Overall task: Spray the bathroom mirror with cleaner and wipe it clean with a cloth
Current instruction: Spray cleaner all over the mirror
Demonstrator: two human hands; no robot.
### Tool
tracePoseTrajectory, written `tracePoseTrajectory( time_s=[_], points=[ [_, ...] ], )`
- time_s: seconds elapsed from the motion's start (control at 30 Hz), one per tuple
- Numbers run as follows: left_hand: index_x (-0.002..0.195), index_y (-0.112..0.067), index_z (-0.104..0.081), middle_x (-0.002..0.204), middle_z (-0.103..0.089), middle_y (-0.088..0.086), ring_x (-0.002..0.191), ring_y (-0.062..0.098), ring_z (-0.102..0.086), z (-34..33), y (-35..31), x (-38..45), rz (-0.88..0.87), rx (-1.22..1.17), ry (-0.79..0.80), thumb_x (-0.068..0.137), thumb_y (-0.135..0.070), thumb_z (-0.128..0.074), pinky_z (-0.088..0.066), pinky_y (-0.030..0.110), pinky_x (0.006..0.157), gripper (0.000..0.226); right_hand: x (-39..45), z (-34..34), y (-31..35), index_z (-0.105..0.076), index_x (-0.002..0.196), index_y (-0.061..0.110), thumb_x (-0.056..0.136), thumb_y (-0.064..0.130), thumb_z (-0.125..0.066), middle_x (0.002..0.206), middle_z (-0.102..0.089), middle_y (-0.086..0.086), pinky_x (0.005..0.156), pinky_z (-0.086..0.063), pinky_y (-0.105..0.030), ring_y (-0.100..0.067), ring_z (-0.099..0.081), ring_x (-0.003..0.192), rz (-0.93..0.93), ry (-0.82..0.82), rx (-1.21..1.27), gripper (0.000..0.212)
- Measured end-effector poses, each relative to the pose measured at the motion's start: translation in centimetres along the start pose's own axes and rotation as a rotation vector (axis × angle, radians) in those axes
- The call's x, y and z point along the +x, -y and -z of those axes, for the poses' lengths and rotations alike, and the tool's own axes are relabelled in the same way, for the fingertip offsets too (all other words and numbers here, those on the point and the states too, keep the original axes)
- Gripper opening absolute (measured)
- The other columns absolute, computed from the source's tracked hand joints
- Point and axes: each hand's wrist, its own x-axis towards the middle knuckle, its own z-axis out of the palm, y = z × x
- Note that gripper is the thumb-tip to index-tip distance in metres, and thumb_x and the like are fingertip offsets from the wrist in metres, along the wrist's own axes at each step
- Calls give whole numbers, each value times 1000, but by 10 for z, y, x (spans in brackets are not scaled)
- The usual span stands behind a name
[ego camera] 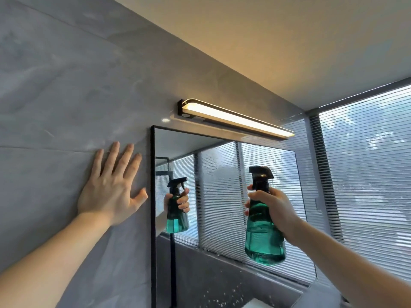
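At left of the frame the left hand point(111, 185) lies flat, fingers spread, on the wall tile point(55, 96). The mirror point(222, 196) fills the centre, seemingly misted already. At right the right hand point(273, 207) grips the upright spray bottle point(264, 232), nozzle pointing left toward the glass.

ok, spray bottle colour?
Translucent teal-green body with black trigger head; spray bottle shows best in the head view.

One mirror point(222, 207) hangs on the wall. One spray bottle point(264, 230) is in view (a second shows only as its reflection in the glass at left). Two hands: the left hand point(111, 192) and the right hand point(275, 207). One light bar point(235, 118) sits above. One window with blinds point(367, 174) fills the right.
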Motion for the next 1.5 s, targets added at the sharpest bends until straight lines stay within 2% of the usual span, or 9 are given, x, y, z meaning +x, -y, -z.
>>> tracePoseTrajectory(
  time_s=[0.13,0.37,0.5,0.67,0.8,0.93,1.07,1.3,1.5],
  points=[
    [160,-6,-42,172,-27,17,160,44,-18,1,-3,-1,17,-2,0,86,-61,-40,-9,64,129,91,-5,15,-2,-69,117,4,67,23,-78,82,-74,-20,68,-59,-41,-37,-73,72,-7,36,4,55],
    [161,-8,-42,172,-26,17,161,44,-16,3,-3,-1,20,8,9,88,-60,-40,-11,64,129,89,-15,2,7,-70,123,13,69,23,-73,83,-73,-20,68,-58,-41,-38,-72,74,79,151,87,55],
    [161,-10,-40,173,-25,16,161,43,-15,4,-2,0,24,3,18,87,-58,-39,-12,64,129,89,-14,-20,22,-68,120,9,70,25,-74,83,-73,-18,71,-58,-44,-37,-72,77,95,178,119,53],
    [161,-10,-41,173,-25,16,161,42,-15,5,-3,-2,33,8,24,86,-56,-40,-13,63,129,88,-14,-33,22,-67,113,5,69,25,-74,84,-73,-17,75,-57,-45,-35,-72,77,50,172,146,49],
    [161,-11,-41,173,-25,15,161,42,-15,5,-3,-2,36,9,17,85,-55,-41,-12,63,129,88,-20,-32,5,-67,121,5,70,28,-75,86,-73,-19,75,-56,-45,-37,-72,77,-2,212,130,56],
    [162,-10,-40,172,-25,16,161,42,-15,6,-4,-3,37,17,15,86,-56,-40,-12,62,129,88,-30,-32,-13,-64,123,0,68,22,-74,82,-70,-21,68,-57,-42,-38,-70,74,-54,240,126,60],
    [163,-12,-38,174,-23,15,162,41,-12,7,-4,-3,42,25,44,86,-56,-39,-11,62,129,88,-44,-32,-29,-62,114,-3,66,19,-73,78,-69,-20,65,-57,-41,-38,-68,72,-101,244,98,53],
    [162,-12,-39,174,-23,15,162,41,-12,9,-5,-2,45,29,50,86,-55,-40,-7,61,130,88,-65,-24,-55,-66,122,6,67,23,-72,82,-72,-22,65,-58,-39,-35,-70,70,-137,216,72,58],
    [163,-12,-36,174,-22,15,162,41,-11,10,-6,-2,46,44,56,86,-56,-39,-4,59,131,88,-81,-15,-73,-63,116,-1,65,25,-76,82,-73,-21,74,-58,-45,-37,-72,74,-194,225,-27,59]
  ],
)
